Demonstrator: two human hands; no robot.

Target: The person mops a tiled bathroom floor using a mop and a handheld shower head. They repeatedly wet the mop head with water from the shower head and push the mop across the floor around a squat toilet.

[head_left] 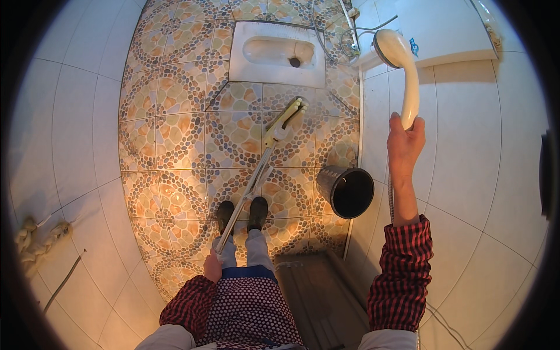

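My left hand (213, 265) is closed around the upper end of a long-handled mop (259, 166), close to my waist. The mop slants away from me across the tiles, and its yellowish head with small rollers rests near the squat toilet (234, 74). Raised on the right, my right hand (406, 146) grips the handle of a cream shower head (412, 87). The shower head's face points left, over toward the toilet side. A metal hose (391, 195) hangs down beside my right wrist. Whether water is flowing, I cannot make out clearly.
A black bucket (353, 193) lies tilted on the floor by the right wall. Behind it sits a dark brown ridged panel (318, 291). Pipes and a grey hose (382, 27) run at the far right corner. Braided cord (52, 236) hangs on the left wall.
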